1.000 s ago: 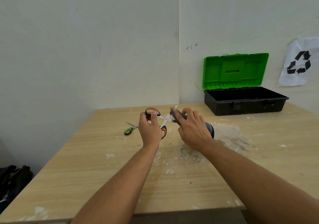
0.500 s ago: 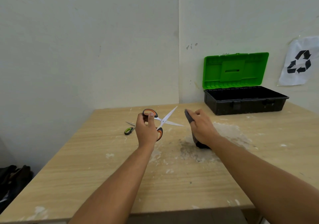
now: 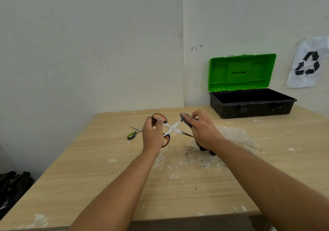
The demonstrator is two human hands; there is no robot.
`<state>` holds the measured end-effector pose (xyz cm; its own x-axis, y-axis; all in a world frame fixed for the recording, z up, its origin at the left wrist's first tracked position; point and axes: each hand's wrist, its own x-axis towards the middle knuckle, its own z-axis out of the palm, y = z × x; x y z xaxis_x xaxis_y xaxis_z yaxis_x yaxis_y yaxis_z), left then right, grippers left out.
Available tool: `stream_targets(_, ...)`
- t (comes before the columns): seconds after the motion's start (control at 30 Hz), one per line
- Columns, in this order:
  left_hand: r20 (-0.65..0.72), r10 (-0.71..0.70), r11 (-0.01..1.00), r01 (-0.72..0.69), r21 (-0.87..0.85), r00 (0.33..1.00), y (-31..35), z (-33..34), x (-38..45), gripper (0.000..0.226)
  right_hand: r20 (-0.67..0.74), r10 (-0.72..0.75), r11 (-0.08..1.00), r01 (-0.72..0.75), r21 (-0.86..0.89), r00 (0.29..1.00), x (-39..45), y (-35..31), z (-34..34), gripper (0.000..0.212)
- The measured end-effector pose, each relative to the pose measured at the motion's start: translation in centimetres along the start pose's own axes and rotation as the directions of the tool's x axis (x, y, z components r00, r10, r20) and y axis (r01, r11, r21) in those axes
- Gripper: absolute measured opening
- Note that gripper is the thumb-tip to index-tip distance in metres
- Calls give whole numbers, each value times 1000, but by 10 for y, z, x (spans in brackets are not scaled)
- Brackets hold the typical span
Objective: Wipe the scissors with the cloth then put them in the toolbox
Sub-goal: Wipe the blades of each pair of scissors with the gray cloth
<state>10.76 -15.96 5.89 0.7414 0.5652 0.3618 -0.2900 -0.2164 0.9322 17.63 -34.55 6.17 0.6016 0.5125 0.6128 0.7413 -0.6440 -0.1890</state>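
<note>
The wooden table [image 3: 99, 168] carries an open toolbox [image 3: 251, 106], green lid up, at its far right corner. Over the middle, the left hand [image 3: 153, 134] grips the orange-handled scissors [image 3: 171, 128], blades spread wide. The right hand [image 3: 204, 131] clasps a dark cloth [image 3: 186, 119] round the upper blade's tip. Small green-handled scissors [image 3: 133, 133] lie just left.

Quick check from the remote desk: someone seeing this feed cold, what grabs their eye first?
Centre frame, the left hand holds the orange-handled scissors spread open above the table, while the right hand pinches a dark cloth onto the upper blade. At back right, against the wall, stands the toolbox with its bright green lid up.
</note>
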Motion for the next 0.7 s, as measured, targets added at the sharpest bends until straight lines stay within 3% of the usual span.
stream_targets(0.1,24,26,1000,-26,3,999,-2,-7,0,17,41,114,993,-115,31,993,1,12,-2,53)
stream_targets(0.2,37,-15,998,17,-56,999,-1,-10,1,17,90,286,919,-300,256,954,0,21,-5,48)
stream_targets(0.27,47,-49,992,54,-110,998,-1,-10,1,14,174,414,739,-441,508,894,-2,23,-9,47)
stream_targets(0.33,56,-77,983,85,-164,995,-1,-8,1,15,315,491,360,-518,776,812,-6,21,-12,43)
stream_targets(0.37,60,-88,976,98,-193,994,-1,-7,1,16,371,498,176,-510,842,784,-8,20,-13,43)
stream_targets(0.43,63,-113,962,126,-244,992,-2,-4,0,17,422,480,-15,-474,881,769,-12,20,-15,42)
stream_targets(0.6,71,-179,924,193,-330,981,-4,5,-3,20,501,356,-178,-468,865,789,-17,12,-14,44)
stream_targets(0.7,67,-238,904,247,-349,969,-3,9,-3,23,558,219,-220,-516,828,801,-19,3,-14,47)
